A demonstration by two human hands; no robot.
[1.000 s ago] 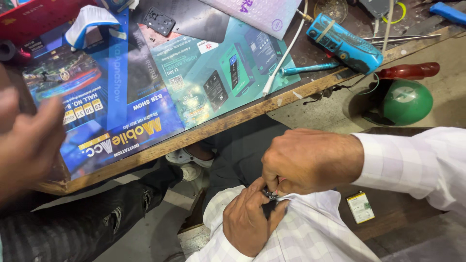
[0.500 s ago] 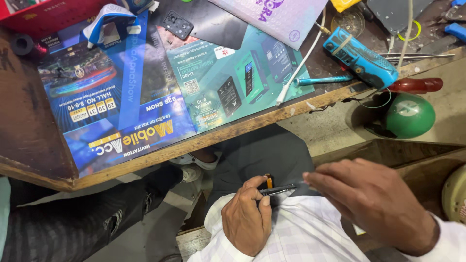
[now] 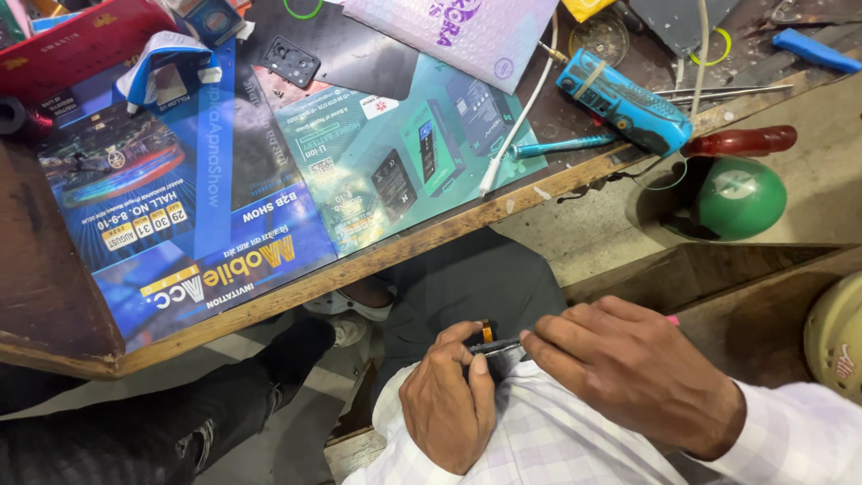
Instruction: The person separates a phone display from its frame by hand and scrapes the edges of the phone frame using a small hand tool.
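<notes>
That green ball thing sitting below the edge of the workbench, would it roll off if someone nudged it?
The green ball looks round and smooth, so a nudge would probably roll it. It sits in a dark hollow beside the bench edge, which may hold it. Its glossy surface could be slippery; weight cannot be told.

A worn wooden workbench (image 3: 54,296) with glossy blue and teal posters (image 3: 269,180) spread flat on it. Toward its right end — a blue tool (image 3: 624,101), a red-handled screwdriver (image 3: 741,141), a white cable (image 3: 516,135). At the far edge, a pale padded envelope (image 3: 458,36).
</notes>
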